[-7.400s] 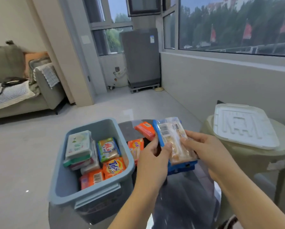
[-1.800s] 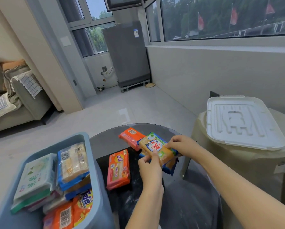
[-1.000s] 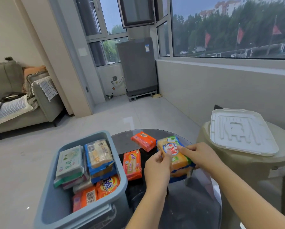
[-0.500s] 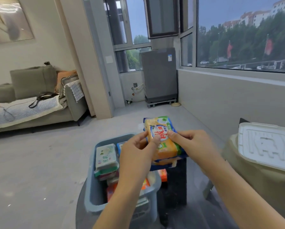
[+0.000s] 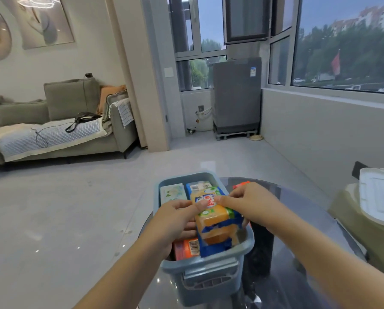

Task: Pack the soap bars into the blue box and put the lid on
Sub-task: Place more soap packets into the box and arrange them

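The blue box stands on a round dark glass table, with several wrapped soap bars inside. Both my hands hold a yellow-and-blue soap pack just inside the box, over its middle right. My left hand grips the pack's left side and my right hand its right side. A white-green soap pack lies at the box's far left, an orange one at the near side. The white lid rests on a beige stool at the right.
An orange soap bar peeks out on the glass table behind my right hand. The beige stool stands close to the table's right. Open tiled floor lies to the left, a sofa beyond it.
My hands have carried the yellow-and-blue soap pack from above the table over to the box and lowered it inside. The view has swung left and up.
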Motion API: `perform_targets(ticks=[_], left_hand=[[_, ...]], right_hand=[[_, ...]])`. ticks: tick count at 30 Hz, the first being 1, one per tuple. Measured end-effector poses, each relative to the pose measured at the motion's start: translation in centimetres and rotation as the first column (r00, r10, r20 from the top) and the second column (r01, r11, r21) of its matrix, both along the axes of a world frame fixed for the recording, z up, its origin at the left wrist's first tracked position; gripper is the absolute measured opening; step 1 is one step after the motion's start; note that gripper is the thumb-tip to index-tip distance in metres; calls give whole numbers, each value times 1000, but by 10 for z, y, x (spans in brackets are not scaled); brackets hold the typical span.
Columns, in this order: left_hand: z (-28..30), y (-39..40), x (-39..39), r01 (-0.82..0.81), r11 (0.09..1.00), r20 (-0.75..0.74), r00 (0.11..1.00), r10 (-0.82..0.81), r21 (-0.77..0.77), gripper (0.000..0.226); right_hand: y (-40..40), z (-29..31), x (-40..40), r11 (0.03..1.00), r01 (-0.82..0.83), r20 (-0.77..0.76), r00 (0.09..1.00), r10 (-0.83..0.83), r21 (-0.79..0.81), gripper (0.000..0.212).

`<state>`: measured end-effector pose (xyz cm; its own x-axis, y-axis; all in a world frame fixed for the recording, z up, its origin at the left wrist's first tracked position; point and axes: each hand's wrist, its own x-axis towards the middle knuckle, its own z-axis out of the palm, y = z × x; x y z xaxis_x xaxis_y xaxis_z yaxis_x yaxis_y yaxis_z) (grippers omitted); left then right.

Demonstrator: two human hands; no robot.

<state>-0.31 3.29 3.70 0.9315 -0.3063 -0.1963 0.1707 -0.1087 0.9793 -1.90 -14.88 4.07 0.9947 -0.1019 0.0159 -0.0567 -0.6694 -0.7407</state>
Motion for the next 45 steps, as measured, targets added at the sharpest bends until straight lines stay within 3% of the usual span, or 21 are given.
perform_targets(ticks=[3,8,13,17,19,21,24,26,28,33,36,41,45], left_hand=[[-7,-1,11,48,997,-60,997,-44,58,44],[-22,-1,19,90,993,-141,987,-78,77,41],[-32,-5,15,65,992,-164,985,-47,107,49],[-32,-8,18,108,950,-79,993,-88,293,40],[-31,-8,20,141,923,-60,990,-128,359,28],[-31,-8,21,162,910,-63,987,-150,381,20],[-31,-11,20,169,887,-55,985,-161,430,17],[-30,-18,20,163,870,-44,986,-161,465,16],[-31,-25,20,133,865,-15,990,-143,483,13],[-35,-23,17,95,911,-31,995,-90,401,23],[-36,-21,17,81,899,1,996,-90,430,25],[-40,-16,14,45,862,84,991,-101,505,30],[-40,-8,17,72,889,48,993,-105,452,33]], right_hand=[[-1,2,11,997,-45,-115,993,37,-60,60],[4,-1,19,945,-103,-196,980,42,-310,54],[12,-4,16,771,-82,-106,994,19,-631,48],[16,-12,12,719,-23,-44,999,-10,-694,53],[16,-17,10,721,72,70,997,-32,-689,50],[10,-22,8,782,145,168,984,-53,-606,46],[-7,-32,7,972,46,57,998,-34,-229,53],[-14,-40,3,999,1,9,1000,-1,-38,52],[-18,-48,1,999,-11,27,1000,9,49,51],[-18,-56,0,956,-4,-15,1000,9,293,51],[-17,-61,-3,908,-7,-5,1000,10,419,48],[0,-75,-11,761,64,-2,997,-82,645,36],[14,-82,-12,664,133,7,979,-204,736,36]])
